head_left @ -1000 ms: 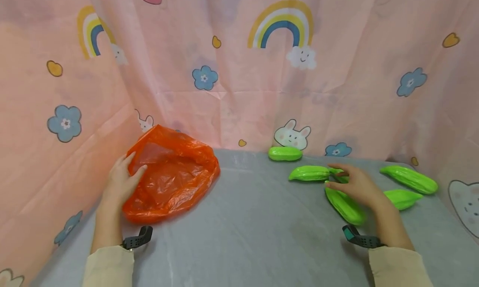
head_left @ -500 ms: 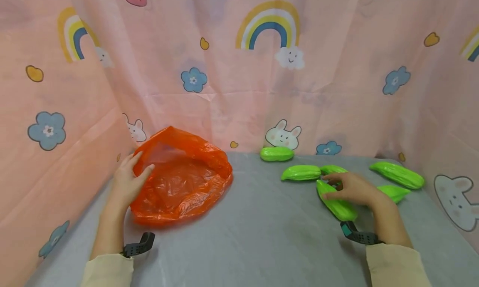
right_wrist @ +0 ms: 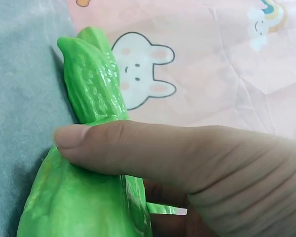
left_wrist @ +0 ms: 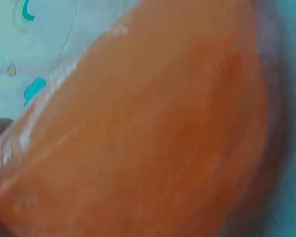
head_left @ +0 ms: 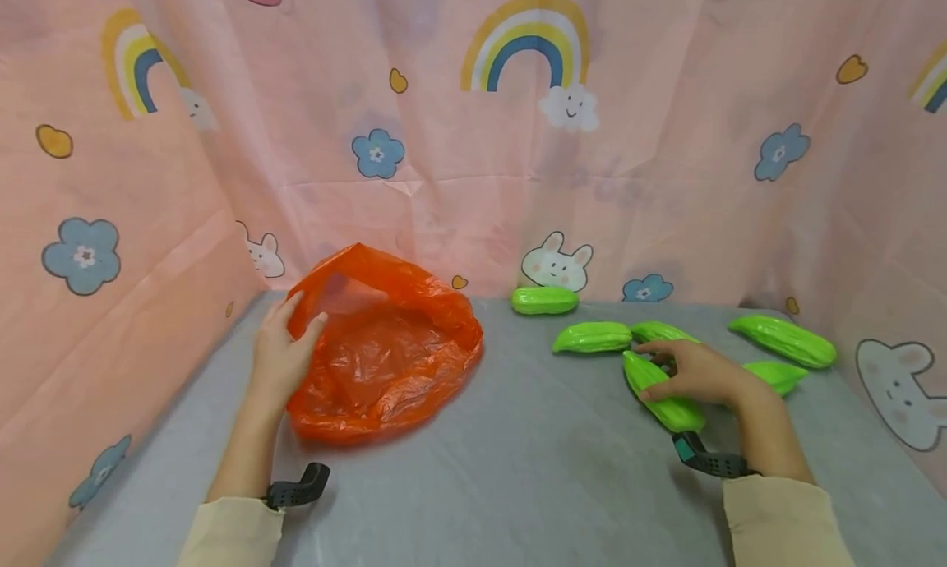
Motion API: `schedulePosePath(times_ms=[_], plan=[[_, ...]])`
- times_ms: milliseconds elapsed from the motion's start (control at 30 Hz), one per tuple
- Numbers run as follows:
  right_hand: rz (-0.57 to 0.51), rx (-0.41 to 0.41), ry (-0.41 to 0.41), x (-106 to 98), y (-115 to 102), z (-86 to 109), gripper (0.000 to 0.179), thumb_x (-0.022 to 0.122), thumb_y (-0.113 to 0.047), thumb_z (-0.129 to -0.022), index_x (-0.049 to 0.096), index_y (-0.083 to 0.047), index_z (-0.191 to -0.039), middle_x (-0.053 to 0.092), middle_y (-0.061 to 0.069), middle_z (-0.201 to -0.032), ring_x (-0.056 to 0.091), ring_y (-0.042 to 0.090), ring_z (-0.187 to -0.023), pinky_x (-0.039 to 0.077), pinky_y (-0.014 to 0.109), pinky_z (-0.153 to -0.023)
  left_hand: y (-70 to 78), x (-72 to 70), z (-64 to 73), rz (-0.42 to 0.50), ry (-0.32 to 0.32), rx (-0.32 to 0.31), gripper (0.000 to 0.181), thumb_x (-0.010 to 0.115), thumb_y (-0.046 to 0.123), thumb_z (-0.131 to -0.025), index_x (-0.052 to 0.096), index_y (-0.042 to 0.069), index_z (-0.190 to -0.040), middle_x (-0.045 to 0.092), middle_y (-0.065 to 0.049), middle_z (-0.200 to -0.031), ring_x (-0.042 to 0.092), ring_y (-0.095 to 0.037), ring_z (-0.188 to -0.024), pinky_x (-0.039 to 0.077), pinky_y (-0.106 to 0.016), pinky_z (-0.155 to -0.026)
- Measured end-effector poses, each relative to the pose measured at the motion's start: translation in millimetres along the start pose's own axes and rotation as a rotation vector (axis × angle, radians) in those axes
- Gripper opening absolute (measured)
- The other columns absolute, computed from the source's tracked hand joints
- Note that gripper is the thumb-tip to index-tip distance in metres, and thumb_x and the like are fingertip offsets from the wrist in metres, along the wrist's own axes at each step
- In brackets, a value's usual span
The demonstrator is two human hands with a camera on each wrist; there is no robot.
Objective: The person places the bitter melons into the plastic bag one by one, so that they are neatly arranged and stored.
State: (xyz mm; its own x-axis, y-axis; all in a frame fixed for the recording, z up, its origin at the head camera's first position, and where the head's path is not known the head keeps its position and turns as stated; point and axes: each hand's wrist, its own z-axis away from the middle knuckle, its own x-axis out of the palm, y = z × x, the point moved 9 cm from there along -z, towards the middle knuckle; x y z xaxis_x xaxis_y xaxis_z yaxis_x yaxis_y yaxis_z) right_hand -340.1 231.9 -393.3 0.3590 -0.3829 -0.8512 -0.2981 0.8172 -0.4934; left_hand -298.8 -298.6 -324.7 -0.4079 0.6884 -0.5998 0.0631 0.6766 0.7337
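My left hand [head_left: 281, 353] holds the left side of an orange-red plastic bag [head_left: 392, 361], whose wide mouth gapes toward me. Orange film fills most of the left wrist view, with bits of fingers at its left edge. Over on the right, my right hand [head_left: 699, 374] grips a bright green, ribbed bitter melon [head_left: 669, 411] that lies slanted on the table. In the right wrist view the thumb lies across this bitter melon [right_wrist: 84, 202], and the other fingers are mostly hidden behind it. Just beyond its tip lies another bitter melon [head_left: 592, 337].
More bitter melons lie around the right hand: one behind it [head_left: 658, 330], one at the back [head_left: 545, 301], and two at the right [head_left: 784, 341], one partly covered by the wrist. A pink printed cloth [head_left: 444, 140] walls the grey table [head_left: 503, 468] at back and sides.
The left hand has shifted right, and the bag has moved with it. The right hand has come down from above the bitter melons onto the nearest one. The head view has turned slightly right.
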Motion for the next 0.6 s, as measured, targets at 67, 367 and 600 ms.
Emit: schedulePosePath(times_ms=[67,367,600], plan=[[-0.011,-0.013,-0.001,0.9,-0.8,-1.2,0.08,0.082,-0.04,-0.082,0.051,-0.001,-0.145,0.055,0.03,-0.138,0.056,0.049,-0.123,0.055,0.058,-0.092,-0.3,2.2,-0.1,0.005,0.006,-0.006,0.061,0.061,0.027,-0.101,0.042,0.0,-0.152,0.037,-0.027,-0.159,0.034,-0.045,-0.148,0.03,-0.061,-0.122],[-0.076,-0.101,0.072,-5.3,-14.8,-2.3,0.068,0.077,-0.035,-0.088,0.053,-0.005,-0.144,0.053,0.027,-0.144,0.056,0.048,-0.126,0.052,0.062,-0.098,-3.2,11.3,2.0,0.002,-0.019,0.01,0.059,0.061,0.023,-0.101,0.043,-0.001,-0.151,0.04,-0.028,-0.156,0.039,-0.045,-0.144,0.033,-0.061,-0.121],[-0.182,-0.102,0.166,-13.3,-29.6,-5.6,0.063,0.067,-0.038,-0.096,0.047,-0.012,-0.15,0.054,0.021,-0.147,0.053,0.044,-0.131,0.048,0.064,-0.103,-3.5,10.1,1.6,-0.003,-0.034,0.006,0.059,0.06,0.025,-0.101,0.042,0.001,-0.152,0.038,-0.026,-0.158,0.037,-0.044,-0.146,0.031,-0.061,-0.122]])
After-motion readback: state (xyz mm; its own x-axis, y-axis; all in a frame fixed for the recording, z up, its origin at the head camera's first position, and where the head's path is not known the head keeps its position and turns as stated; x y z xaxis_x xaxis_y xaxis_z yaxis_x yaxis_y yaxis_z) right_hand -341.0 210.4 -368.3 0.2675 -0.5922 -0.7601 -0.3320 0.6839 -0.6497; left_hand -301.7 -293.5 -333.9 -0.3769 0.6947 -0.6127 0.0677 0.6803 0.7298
